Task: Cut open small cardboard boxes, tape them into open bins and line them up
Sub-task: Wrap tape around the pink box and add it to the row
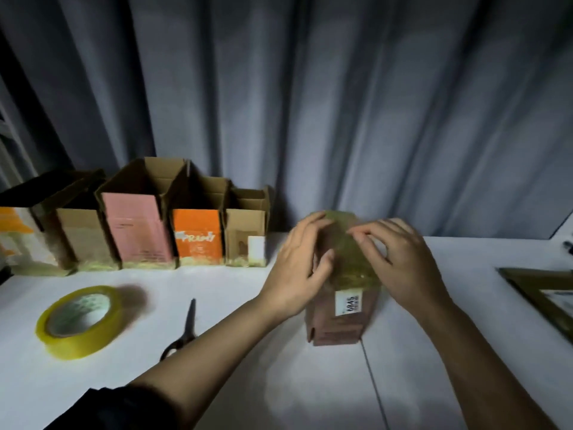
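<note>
Two hands pressed on one taped box.
My left hand [305, 259] and right hand [400, 259] lay spread, fingers loosely bent, on the box [341, 305] standing on the table [217, 305], right of the bins [139, 225].

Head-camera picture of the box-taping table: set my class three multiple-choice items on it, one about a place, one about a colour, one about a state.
1. Where do the scissors lie?
A. between the tape roll and the box under the hands
B. inside a bin
C. to the right of both hands

2. What colour is the front of the second bin from the right in the row?
A. blue
B. orange
C. green

3. What are the hands doing?
A. both lie flat on the table
B. one grips the scissors
C. the left hand and right hand press on the taped top of the box

Answers: 1 A, the scissors lie on the table right of the roll and left of the box. 2 B, its front panel is orange with white lettering. 3 C, both hands sit on the box's taped end.
</note>
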